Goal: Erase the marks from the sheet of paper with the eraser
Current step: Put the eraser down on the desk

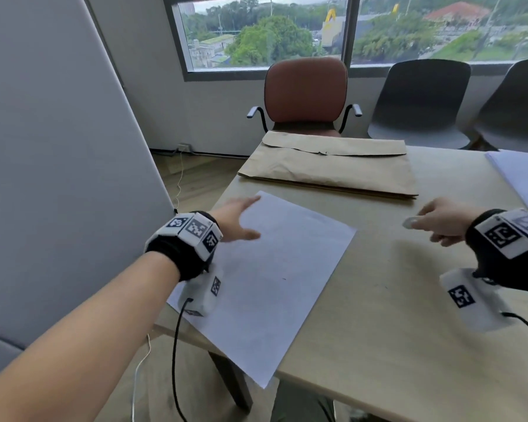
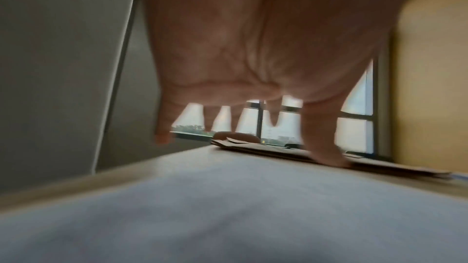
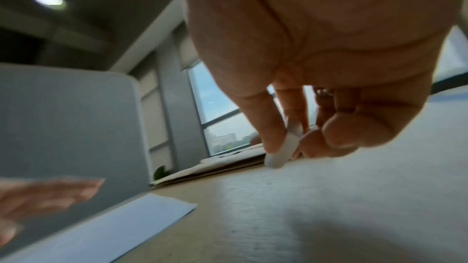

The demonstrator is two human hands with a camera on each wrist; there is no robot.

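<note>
A white sheet of paper (image 1: 272,275) lies slanted on the table's near left part, one corner hanging over the front edge. A small dark mark shows near its middle. My left hand (image 1: 237,222) hovers over the sheet's far left corner with fingers spread and straight; in the left wrist view the left hand (image 2: 253,67) is above the sheet (image 2: 228,217). My right hand (image 1: 439,222) is to the right of the sheet, above bare table, and pinches a flat white eraser (image 1: 410,222) between thumb and fingers. The right wrist view shows the eraser (image 3: 283,149) clearly.
A brown paper envelope (image 1: 333,169) lies at the table's far side. More white sheets (image 1: 521,178) sit at the right edge. A brown armchair (image 1: 305,92) and grey chairs (image 1: 421,99) stand behind the table (image 1: 409,330). A grey partition (image 1: 58,147) stands on the left.
</note>
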